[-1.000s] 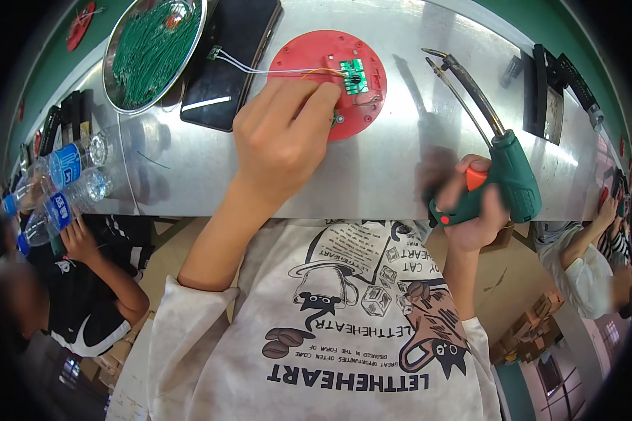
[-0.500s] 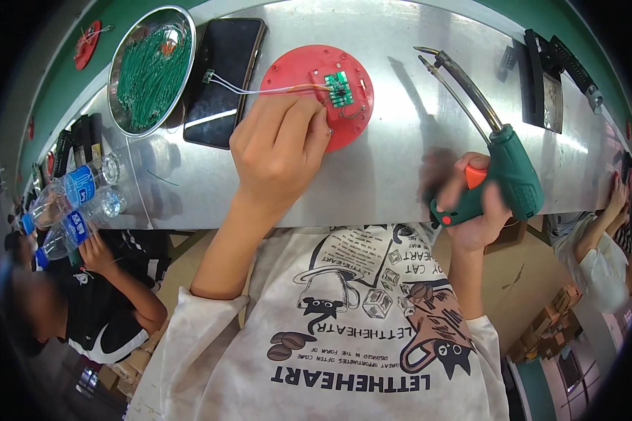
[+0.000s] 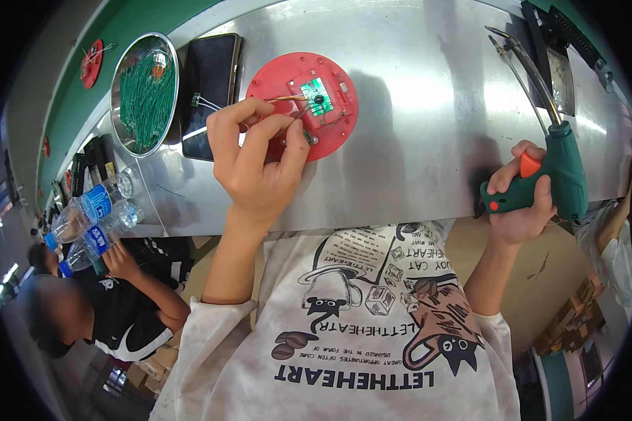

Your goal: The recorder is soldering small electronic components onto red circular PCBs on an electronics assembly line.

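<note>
My left hand (image 3: 253,158) is over the left side of a round red plastic disc (image 3: 340,130), thumb and index finger pinched on a thin wire that runs from a small green circuit board (image 3: 317,97) on the disc. More thin wires lead left from the board behind my fingers. A tiny green board (image 3: 196,100) with white wires lies over the phone's edge. Off to the right, my right hand (image 3: 523,210) grips the green handle of a soldering gun (image 3: 565,165), fingers round it by the orange trigger. Its metal tip points up and away, apart from the disc.
An oval metal bowl (image 3: 173,133) of green wires and a dark phone (image 3: 221,63) stand left of the disc. Plastic bottles (image 3: 98,203) lie farther left, by a co-worker's hand (image 3: 121,261). A black metal holder (image 3: 560,77) is at the far right.
My left hand has drawn back from the circuit board and its fingers now pinch lower left on the disc. The soldering gun in my right hand has moved right. The view has shifted slightly.
</note>
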A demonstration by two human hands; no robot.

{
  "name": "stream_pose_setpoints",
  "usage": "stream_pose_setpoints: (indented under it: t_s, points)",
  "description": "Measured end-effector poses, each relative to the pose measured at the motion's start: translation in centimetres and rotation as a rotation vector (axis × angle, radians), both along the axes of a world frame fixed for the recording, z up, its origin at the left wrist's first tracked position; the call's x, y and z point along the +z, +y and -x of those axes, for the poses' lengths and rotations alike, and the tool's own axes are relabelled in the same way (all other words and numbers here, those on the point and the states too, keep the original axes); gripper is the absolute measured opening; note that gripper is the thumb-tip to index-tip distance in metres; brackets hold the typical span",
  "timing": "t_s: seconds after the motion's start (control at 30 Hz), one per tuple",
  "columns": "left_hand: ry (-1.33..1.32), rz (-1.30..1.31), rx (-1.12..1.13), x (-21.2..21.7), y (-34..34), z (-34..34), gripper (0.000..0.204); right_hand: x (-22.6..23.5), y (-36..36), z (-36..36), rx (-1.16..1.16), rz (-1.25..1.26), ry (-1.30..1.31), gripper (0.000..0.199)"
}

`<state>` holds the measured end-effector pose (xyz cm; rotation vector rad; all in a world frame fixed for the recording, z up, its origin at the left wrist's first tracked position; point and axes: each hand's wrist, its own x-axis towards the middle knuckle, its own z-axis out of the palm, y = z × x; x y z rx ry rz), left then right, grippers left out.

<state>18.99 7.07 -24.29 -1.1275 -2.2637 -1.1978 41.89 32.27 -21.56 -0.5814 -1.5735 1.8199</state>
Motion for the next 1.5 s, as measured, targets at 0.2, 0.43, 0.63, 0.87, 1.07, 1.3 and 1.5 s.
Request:
stream_pose_setpoints:
  t_s: [0.2, 0.43, 0.63, 0.87, 1.07, 1.3, 1.5]
  points:
    - [-0.03, 0.073, -0.029, 0.4, -0.5, 0.0, 0.021, -0.8, 0.6, -0.4, -0.018, 0.083, 0.048, 0.049]
    - [-0.037, 0.09, -0.046, 0.8, -0.7, 0.3, 0.02, -0.9, 0.4, -0.7, -0.023, 0.19, 0.127, 0.049]
    - [-0.052, 0.13, -0.052, 1.0, -1.3, 0.5, 0.02, -1.5, 0.2, -0.9, -0.022, 0.246, 0.199, 0.05]
    - [-0.05, 0.175, -0.092, 1.9, -1.9, 1.5, 0.021, -1.0, -0.1, -0.7, -0.018, 0.278, 0.191, 0.047]
    - [-0.089, 0.184, -0.199, 5.8, -1.7, 4.2, 0.061, -1.2, -0.7, -0.7, -0.049, 0.273, 0.166, 0.046]
    - [0.001, 0.671, -0.47, 7.5, 3.1, 5.3, 0.069, -2.2, -1.4, -0.3, -0.18, 0.384, 0.187, 0.044]
    - [0.305, 0.355, -0.159, 9.9, 5.5, 14.5, 0.086, -2.4, -1.9, 0.7, -0.249, 0.39, 0.124, 0.04]
